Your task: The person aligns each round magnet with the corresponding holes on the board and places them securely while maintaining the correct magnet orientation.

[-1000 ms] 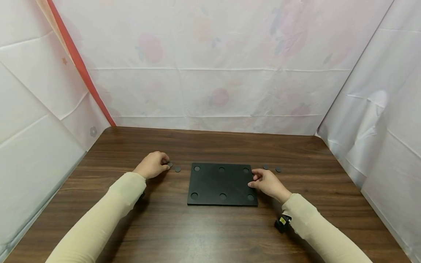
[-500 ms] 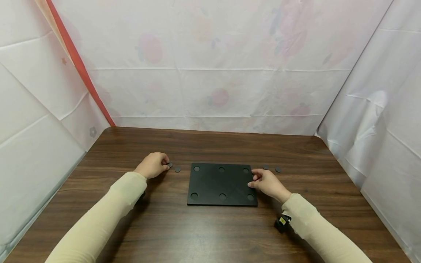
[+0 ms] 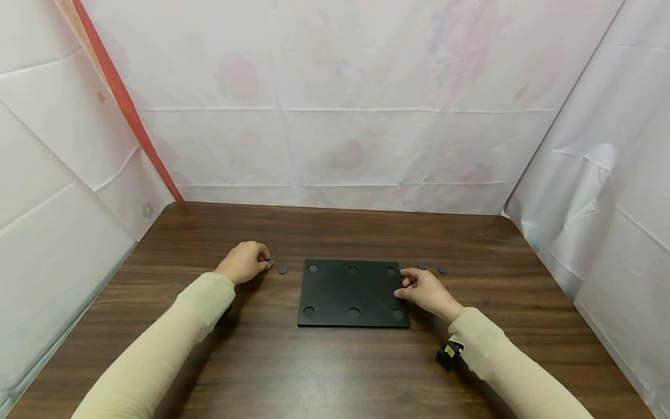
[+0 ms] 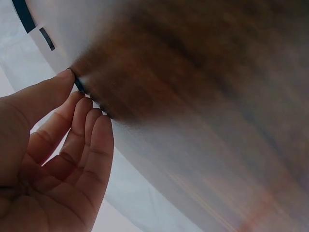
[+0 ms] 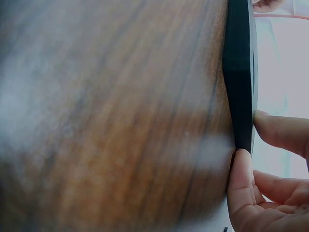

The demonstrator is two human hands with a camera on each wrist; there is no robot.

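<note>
A flat black board (image 3: 350, 291) with several round recesses lies on the wooden table. The recess at its far left corner looks lighter than the others. My left hand (image 3: 243, 263) is left of the board, thumb and fingertips around a small dark disc (image 3: 271, 263). In the left wrist view this disc (image 4: 78, 85) shows edge-on between thumb and index finger, low at the tabletop. Another disc (image 3: 282, 270) lies just right of it. My right hand (image 3: 426, 293) grips the board's right edge, thumb on top; in the right wrist view a fingertip (image 5: 241, 166) presses against the board's side.
Two more dark discs, a nearer one (image 3: 442, 270) and a farther one (image 3: 422, 266), lie beyond the right hand. The brown table (image 3: 335, 372) ends at a pale patterned curtain (image 3: 335, 116) behind, with white sheets on both sides.
</note>
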